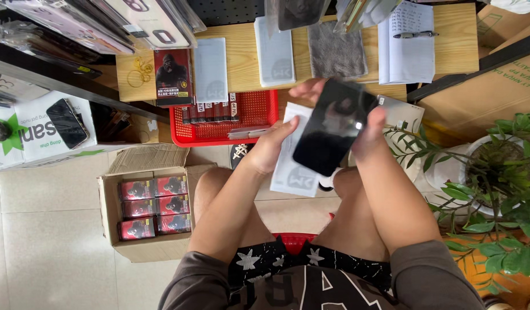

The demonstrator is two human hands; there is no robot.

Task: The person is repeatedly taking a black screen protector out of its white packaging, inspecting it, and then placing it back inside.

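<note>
1. Right hand (371, 129) grips the black phone (335, 126) by its right edge, fingers curled behind and thumb on the rim, apparently to keep the glass untouched.
2. Left hand (273, 146) is closed on a white sleeve (290, 166) that lies beneath the phone, thumb at the phone's left edge to steady it.
3. The phone is tilted, screen up, above the knees.
4. Beyond the phone: red tray (216, 123) on the wooden table (448, 34), grey cloth (336, 53), notebook (405, 46).
5. Left of the phone, on the floor: open carton (153, 201) of red boxes.
</note>
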